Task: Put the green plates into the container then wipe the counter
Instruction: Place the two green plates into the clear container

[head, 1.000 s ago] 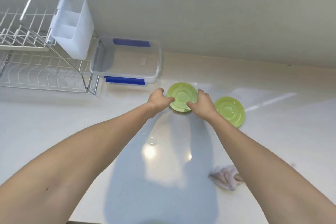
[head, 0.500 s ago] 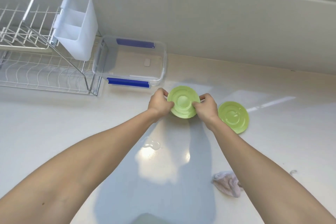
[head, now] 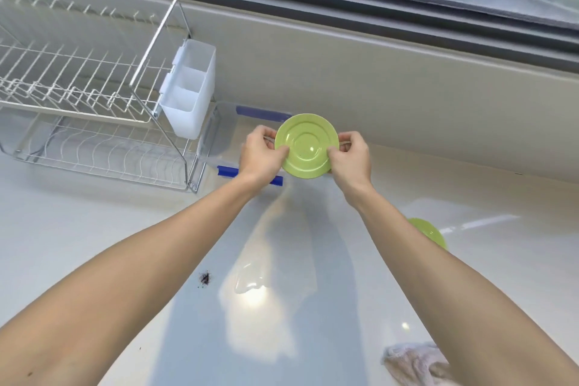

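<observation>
A green plate (head: pixel 307 144) is lifted off the counter and tilted toward me, held by its rim on both sides. My left hand (head: pixel 261 153) grips its left edge and my right hand (head: pixel 351 157) its right edge. It hangs over the clear plastic container with blue clips (head: pixel 219 131), which is mostly hidden behind the plate and hands. A second green plate (head: pixel 429 232) lies on the counter to the right, partly covered by my right forearm. A pale cloth (head: pixel 413 363) lies crumpled at the bottom right.
A wire dish rack (head: pixel 87 122) with a white cutlery holder (head: pixel 191 91) stands at the left, touching the container. A dark crumb spot (head: pixel 204 278) and a small puddle (head: pixel 250 279) mark the white counter (head: pixel 94 244). A wall and window sill run behind.
Both hands lifted the green plate off the counter and carried it up and back over the container. The camera view tilted upward.
</observation>
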